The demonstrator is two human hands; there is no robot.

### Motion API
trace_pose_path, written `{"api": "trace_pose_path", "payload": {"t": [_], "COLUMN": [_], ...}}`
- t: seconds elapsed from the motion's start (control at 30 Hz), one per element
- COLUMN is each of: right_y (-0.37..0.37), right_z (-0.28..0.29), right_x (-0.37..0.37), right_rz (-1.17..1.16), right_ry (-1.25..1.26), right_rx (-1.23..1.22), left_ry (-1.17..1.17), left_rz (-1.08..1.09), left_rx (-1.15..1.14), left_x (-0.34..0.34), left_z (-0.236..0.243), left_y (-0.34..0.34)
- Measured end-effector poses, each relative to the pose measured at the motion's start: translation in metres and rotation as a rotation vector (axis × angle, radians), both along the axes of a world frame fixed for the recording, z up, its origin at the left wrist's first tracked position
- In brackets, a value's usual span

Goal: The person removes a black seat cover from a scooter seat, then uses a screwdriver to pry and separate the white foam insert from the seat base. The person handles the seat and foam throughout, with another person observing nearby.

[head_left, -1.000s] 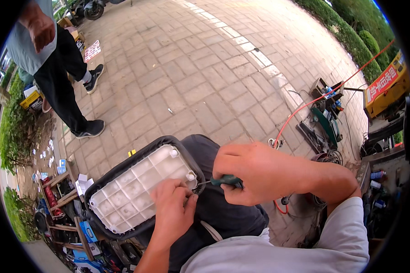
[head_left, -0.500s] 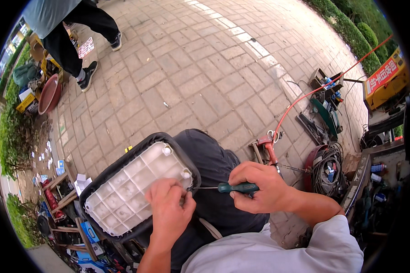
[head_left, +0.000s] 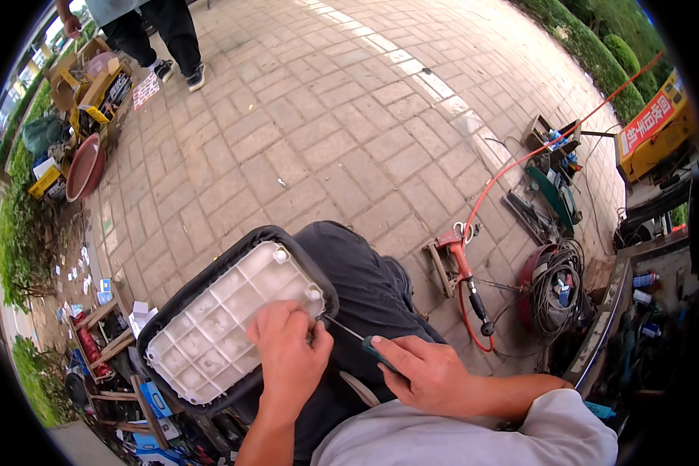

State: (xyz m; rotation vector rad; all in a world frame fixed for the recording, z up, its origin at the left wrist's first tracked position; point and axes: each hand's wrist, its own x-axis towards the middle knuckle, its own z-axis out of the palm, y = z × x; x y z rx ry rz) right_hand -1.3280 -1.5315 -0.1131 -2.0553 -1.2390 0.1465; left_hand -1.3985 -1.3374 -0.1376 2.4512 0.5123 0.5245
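Note:
An upturned seat-like piece, with a white gridded plastic base inside a black padded cover, rests on my dark-trousered leg. My left hand lies on the base near its right side, fingers curled; whatever they grip is hidden. My right hand is closed on a green-handled screwdriver, held diagonally with its thin shaft reaching the cover's right rim. The exact tip contact is too small to tell.
Another person stands upper left beside cardboard boxes and a red basin. Wooden racks with clutter lie left. A red power tool, orange hose, cable coil and tool box lie right, near a yellow cart.
My right hand has moved down, tilting the screwdriver from level to diagonal. The other person has moved farther up the paving. The red power tool is now uncovered by my hand.

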Motion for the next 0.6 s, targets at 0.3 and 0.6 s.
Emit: {"api": "trace_pose_path", "payload": {"t": [0.3, 0.6], "right_y": [-0.008, 0.004], "right_z": [-0.026, -0.007], "right_x": [-0.009, -0.002], "right_rz": [-0.036, -0.053], "right_ry": [0.117, 1.138], "right_rx": [0.005, -0.155], "left_ry": [-0.014, 0.006], "left_rz": [0.026, 0.012], "left_rx": [0.025, 0.020], "left_x": [0.000, -0.001], "left_z": [-0.001, -0.003], "left_y": [-0.001, -0.003]}}
